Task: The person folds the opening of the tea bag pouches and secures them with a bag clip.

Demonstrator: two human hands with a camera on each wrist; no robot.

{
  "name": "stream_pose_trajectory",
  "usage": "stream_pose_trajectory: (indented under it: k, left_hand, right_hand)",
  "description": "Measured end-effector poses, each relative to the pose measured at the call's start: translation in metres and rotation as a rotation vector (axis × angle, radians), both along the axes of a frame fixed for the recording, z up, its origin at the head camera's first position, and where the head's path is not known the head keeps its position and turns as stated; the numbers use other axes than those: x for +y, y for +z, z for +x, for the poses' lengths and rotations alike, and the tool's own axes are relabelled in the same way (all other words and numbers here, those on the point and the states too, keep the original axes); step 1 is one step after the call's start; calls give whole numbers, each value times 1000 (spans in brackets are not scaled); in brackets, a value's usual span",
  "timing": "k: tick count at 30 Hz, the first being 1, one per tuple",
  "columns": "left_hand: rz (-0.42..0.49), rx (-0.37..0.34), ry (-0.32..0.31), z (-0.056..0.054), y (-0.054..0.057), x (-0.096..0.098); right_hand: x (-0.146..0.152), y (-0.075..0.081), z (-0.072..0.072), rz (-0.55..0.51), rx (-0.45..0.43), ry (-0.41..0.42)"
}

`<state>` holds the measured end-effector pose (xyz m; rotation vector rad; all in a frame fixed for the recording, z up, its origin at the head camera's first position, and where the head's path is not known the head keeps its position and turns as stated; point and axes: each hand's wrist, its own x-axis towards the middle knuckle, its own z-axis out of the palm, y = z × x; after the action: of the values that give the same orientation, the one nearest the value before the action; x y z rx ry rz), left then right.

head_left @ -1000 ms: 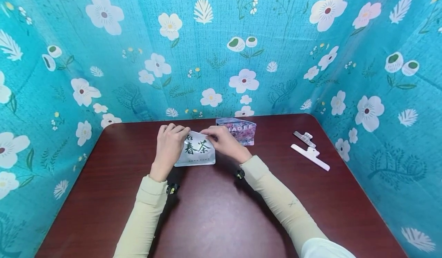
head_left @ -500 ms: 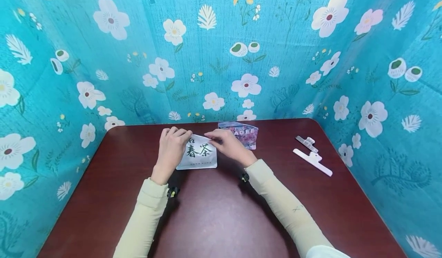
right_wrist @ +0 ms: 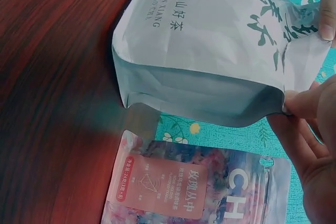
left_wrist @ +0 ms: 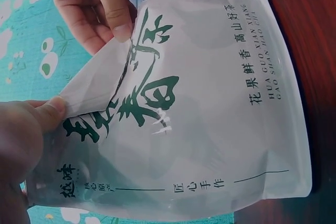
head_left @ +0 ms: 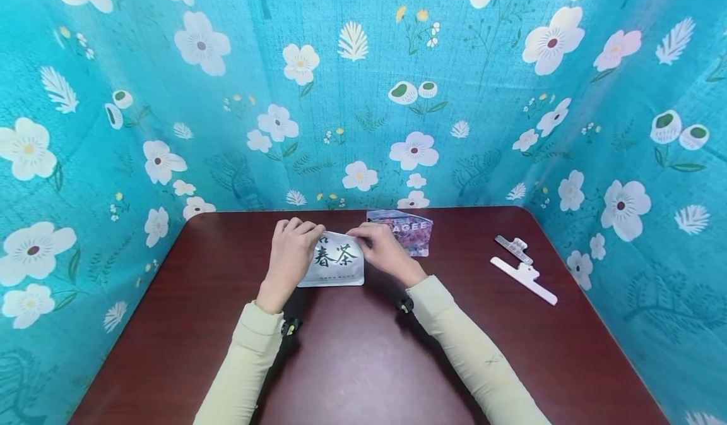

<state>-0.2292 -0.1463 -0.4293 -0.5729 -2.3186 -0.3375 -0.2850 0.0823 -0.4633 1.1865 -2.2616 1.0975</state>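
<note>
A white tea pouch (head_left: 336, 268) with large green characters stands on the table between both hands. Part of its top edge is folded over, forming a plain white flap (left_wrist: 100, 85) in the left wrist view. My left hand (head_left: 292, 256) pinches the top at the left, thumb on the front side. With thumb and fingers, my right hand (head_left: 387, 252) pinches the right end of the fold. In the right wrist view, the pouch's side gusset (right_wrist: 194, 95) shows below the right fingertips. The pouch's upper left part is hidden behind the left hand in the head view.
Behind the right hand stands a pink and purple pouch (head_left: 419, 238) with white lettering. Two sealing clips lie at the table's right: a clear or grey clip (head_left: 514, 249) and, nearer, a longer white clip (head_left: 524, 280). A blue flowered cloth (head_left: 363, 96) surrounds the table's back and sides.
The head view has tilted, so everything sits lower and slightly further right in it. Both hands keep their pinch on the white pouch's top, with little movement against it.
</note>
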Motion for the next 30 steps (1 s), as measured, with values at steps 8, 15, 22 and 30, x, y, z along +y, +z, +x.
stream_pose_trajectory:
  k: [8,15,22,30]
  left_hand:
    - [4,12,-8,-3,-1,6]
    - [16,12,9,-1,-3,1]
    - [35,13,10,-1,-7,1]
    - [43,19,0,-2,-6,2]
  right_hand:
    - [5,1,-1,-12,-47,-26]
    - [3,0,1,-35,-97,14]
    - [2,-2,2,-60,-42,-2]
    - [1,-3,-1,-61,18,-24]
